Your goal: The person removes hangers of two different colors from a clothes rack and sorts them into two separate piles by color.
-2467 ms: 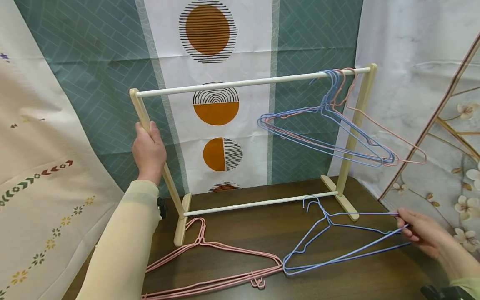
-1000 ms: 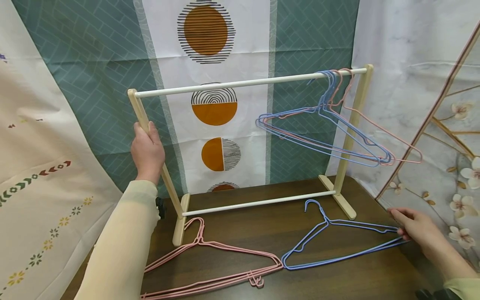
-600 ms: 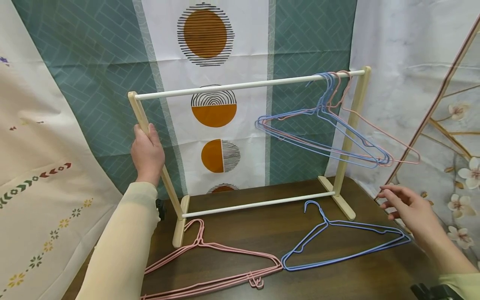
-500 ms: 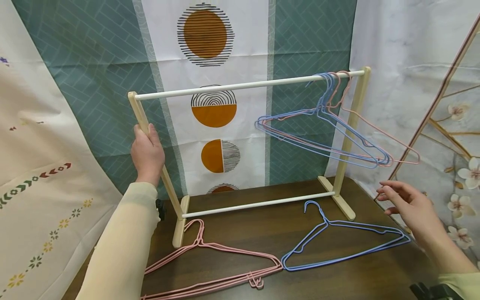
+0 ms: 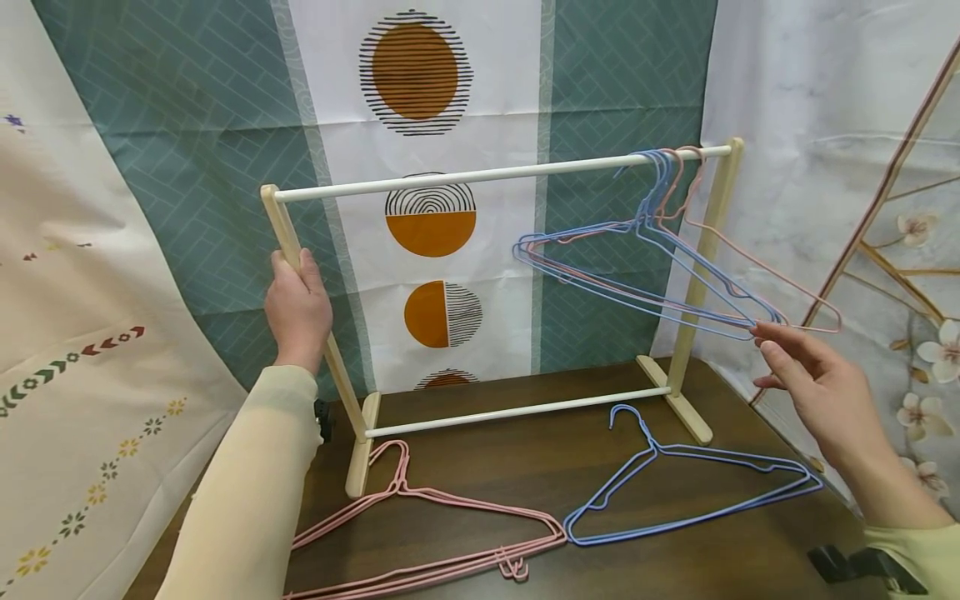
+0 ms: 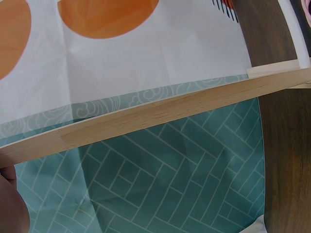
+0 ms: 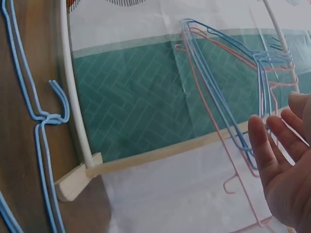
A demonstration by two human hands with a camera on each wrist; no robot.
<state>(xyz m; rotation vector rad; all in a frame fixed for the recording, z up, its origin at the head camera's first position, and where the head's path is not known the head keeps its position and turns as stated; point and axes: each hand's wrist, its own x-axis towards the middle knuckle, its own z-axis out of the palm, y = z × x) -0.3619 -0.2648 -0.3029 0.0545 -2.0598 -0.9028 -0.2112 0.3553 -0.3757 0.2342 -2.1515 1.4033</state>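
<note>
My left hand (image 5: pixel 297 310) grips the left wooden post (image 5: pixel 345 383) of a small clothes rack, thumb and fingers wrapped around it. Blue wire hangers (image 5: pixel 649 210) and pink wire hangers (image 5: pixel 780 277) hang by their hooks near the right end of the rack's white top rod (image 5: pixel 465 177). My right hand (image 5: pixel 825 396) is raised at their lower right corner, fingers loosely bent and holding nothing; whether a fingertip touches a hanger I cannot tell. Below lie stacked blue hangers (image 5: pixel 657 448) at right and stacked pink hangers (image 5: pixel 402 486) at left, flat on the table.
The rack stands on wooden feet (image 5: pixel 678 404), joined by a white lower rod (image 5: pixel 517 412). Under it is a dark brown table (image 5: pixel 480 467). Patterned cloths hang behind, with a green-and-white one (image 5: pixel 615 75) at the back and a floral one (image 5: pixel 810 100) at right.
My right hand has let go of the blue hangers, which now lie flat on the table, and has risen to the hanging ones. My left hand stays on the post.
</note>
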